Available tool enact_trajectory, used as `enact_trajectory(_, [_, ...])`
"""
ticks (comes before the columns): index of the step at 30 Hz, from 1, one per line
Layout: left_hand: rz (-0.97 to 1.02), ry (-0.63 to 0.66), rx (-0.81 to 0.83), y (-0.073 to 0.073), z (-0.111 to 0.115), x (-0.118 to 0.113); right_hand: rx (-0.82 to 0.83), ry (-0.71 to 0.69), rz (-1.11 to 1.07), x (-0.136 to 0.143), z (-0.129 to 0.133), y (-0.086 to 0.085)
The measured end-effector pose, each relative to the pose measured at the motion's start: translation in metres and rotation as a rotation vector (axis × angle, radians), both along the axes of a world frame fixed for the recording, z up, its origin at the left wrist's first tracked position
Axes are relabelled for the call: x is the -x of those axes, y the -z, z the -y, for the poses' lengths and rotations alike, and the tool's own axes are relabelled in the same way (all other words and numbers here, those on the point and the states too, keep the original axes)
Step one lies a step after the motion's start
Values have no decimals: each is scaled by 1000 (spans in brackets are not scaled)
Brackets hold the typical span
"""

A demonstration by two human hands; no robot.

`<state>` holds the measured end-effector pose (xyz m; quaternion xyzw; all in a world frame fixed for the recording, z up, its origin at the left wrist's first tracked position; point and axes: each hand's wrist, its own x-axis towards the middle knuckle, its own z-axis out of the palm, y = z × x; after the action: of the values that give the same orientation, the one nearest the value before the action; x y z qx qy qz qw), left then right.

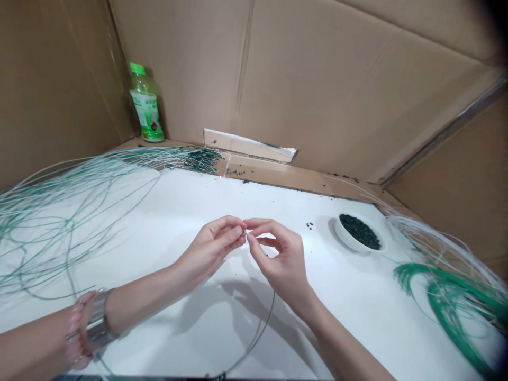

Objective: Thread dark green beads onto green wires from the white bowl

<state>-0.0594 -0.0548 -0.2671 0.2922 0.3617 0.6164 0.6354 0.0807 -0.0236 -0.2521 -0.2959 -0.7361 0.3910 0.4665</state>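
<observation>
A tiny dark piece (244, 231) is pinched in the left hand (216, 241), at nine o'clock from the right hand (280, 256), its fingers narrowed (any hold cannot be told). The wire (262, 330) at six o'clock is best left slack.

Silver band (98, 319) (pink beads (74, 334) beside)

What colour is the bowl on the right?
White; the bowl shows best in the head view.
</observation>
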Motion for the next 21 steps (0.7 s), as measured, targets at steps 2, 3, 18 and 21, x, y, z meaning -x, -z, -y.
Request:
enact_trajectory(2, [15, 8, 13, 0, 0, 0, -1, 6, -1, 1, 0, 0])
enact_trajectory(3, [22, 12, 18, 1, 0, 0, -2, 11, -3, 1, 0, 0])
enact_trajectory(18, [5, 49, 33, 6, 2, 2, -49, -18, 23, 1, -1, 3])
enact_trajectory(21, [-2, 55, 19, 7, 1, 2, -66, -17, 22, 1, -1, 3])
